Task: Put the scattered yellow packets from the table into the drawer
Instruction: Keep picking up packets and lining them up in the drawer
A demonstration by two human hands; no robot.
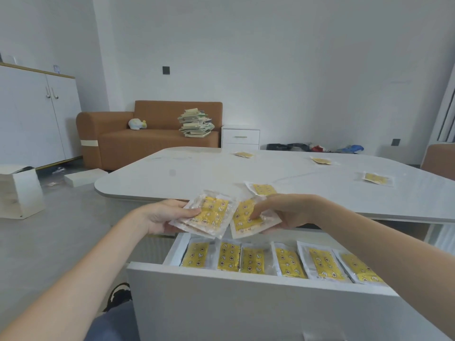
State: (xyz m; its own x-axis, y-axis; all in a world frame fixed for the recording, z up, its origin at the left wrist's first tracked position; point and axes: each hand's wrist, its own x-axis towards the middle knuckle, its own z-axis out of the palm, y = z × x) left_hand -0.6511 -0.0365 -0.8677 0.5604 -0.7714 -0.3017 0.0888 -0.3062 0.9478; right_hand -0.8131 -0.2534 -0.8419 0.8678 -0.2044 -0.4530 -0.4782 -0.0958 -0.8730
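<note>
White is your trouble here: the table (197, 173) is pale and glossy, and the clear-edged sachets lying on it are easy to overlook. One yellow packet (262, 189) sits just beyond your right hand. The far-left packet (243, 154), far-middle packet (321, 160) and far-right packet (376, 178) lie well apart near the back edge. You will probably have to lean or walk round for those, and any one you miss leaves the job undone.

The open drawer (246, 303) sits below your hands, with a row of packets (283, 262) leaning side by side across it. If you drop a slippery handful from this height, it may knock the row flat or land outside the front panel. Packets left sticking up could also catch when the drawer is shut.

Your left hand (162, 215) holds the fanned packets (209, 212), thumb pressed on top and fingers curled beneath. That is a narrow pinch on several slick layers, so the lower ones could slide out.

Your right hand (290, 212) grips a single packet (246, 217), with a finger laid along its top and the rest tucked under. Its edge touches or overlaps the fan, I cannot tell which. Both loads hang over the drawer's back part, not yet inside it.
</note>
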